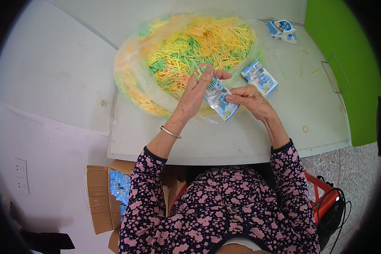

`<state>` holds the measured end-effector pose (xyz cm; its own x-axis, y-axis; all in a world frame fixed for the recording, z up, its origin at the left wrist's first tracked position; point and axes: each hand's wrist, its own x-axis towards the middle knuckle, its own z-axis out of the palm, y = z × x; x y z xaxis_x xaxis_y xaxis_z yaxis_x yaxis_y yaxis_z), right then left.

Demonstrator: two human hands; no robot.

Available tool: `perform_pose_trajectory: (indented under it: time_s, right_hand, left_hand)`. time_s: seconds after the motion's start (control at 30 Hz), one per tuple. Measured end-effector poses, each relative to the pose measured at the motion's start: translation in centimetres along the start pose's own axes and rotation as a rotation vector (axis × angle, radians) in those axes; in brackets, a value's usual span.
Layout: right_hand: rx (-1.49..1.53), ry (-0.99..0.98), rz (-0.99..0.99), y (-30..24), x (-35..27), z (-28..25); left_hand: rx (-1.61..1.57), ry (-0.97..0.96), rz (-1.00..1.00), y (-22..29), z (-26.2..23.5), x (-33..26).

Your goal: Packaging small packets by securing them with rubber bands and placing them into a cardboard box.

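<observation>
My left hand (193, 94) is closed around a few thin pale-green sticks (199, 71), their ends poking up past the fingers. These sticks are at the upper end of a small blue-and-white plastic packet (221, 101). Thumb and fingers of my right hand (253, 101) pinch the packet's right side. Just beyond my hands lies a large clear plastic bag (133, 80), spread open and full of yellow, green, orange and pink sticks (224, 40). A second blue-and-white packet (260, 79) rests on the table, close to my right hand.
Several more packets (281, 29) lie at the table's far right. Rubber bands (305, 129) and stray sticks dot the right side of the white table (190, 146). A metal wire loop (335, 73) stands near the green panel (347, 46). Below left, an opened cardboard box (102, 199) holds blue packets (120, 185).
</observation>
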<state>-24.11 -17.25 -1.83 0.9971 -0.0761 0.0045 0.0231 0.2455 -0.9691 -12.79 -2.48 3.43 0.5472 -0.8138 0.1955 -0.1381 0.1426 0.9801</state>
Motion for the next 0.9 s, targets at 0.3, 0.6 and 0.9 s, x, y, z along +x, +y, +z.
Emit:
perform_pose_trajectory:
  time_s: [0.3,0.6,0.9]
  right_hand:
    - [0.017,0.052,-0.045,0.4,0.5,0.1]
    - [-0.005,0.024,-0.030,0.5,0.5,0.2]
    - [-0.134,0.027,-0.029,0.2,-0.8,0.4]
  left_hand:
    - [0.035,0.010,0.017,0.0,-1.2,0.3]
    - [0.626,-0.194,0.001,0.3,-2.1,0.1]
    - [0.395,-0.125,-0.055,0.0,0.0,-0.3]
